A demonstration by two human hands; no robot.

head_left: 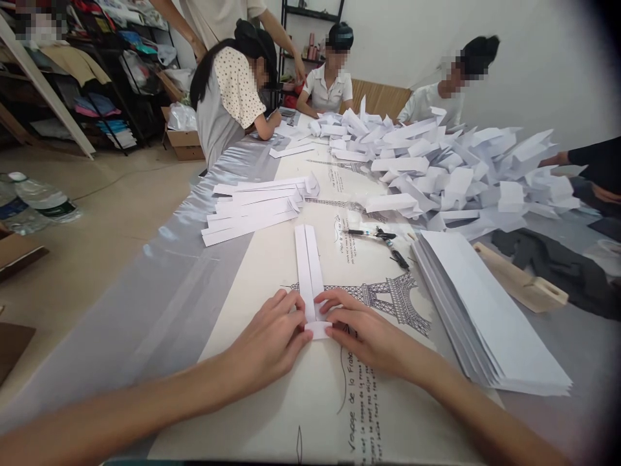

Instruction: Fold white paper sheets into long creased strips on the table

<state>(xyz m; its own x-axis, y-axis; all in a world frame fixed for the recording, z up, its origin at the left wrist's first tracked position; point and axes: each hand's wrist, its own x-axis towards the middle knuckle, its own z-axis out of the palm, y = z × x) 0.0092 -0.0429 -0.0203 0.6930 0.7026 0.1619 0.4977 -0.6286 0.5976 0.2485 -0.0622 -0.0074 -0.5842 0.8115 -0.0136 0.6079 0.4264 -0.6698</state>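
A long white folded paper strip (pixel 305 265) lies on the table in front of me, a seam running down its length. Its near end is folded up into a short flap. My left hand (pixel 284 323) pinches the left side of that flap, thumb at its lower corner. From the other side, my right hand (pixel 352 323) grips the flap's right edge between thumb and fingers. Beyond my left hand is a spread of similar folded strips (pixel 257 207). To the right of my right hand stands a stack of unfolded white paper sheets (pixel 485 310).
A large heap of folded white papers (pixel 436 162) covers the table's far right. Pens (pixel 378 234) lie near the middle of the printed tablecloth (pixel 272 375). A wooden piece (pixel 524 278) and dark cloth (pixel 572 265) are at right. Several people sit or stand around the far end.
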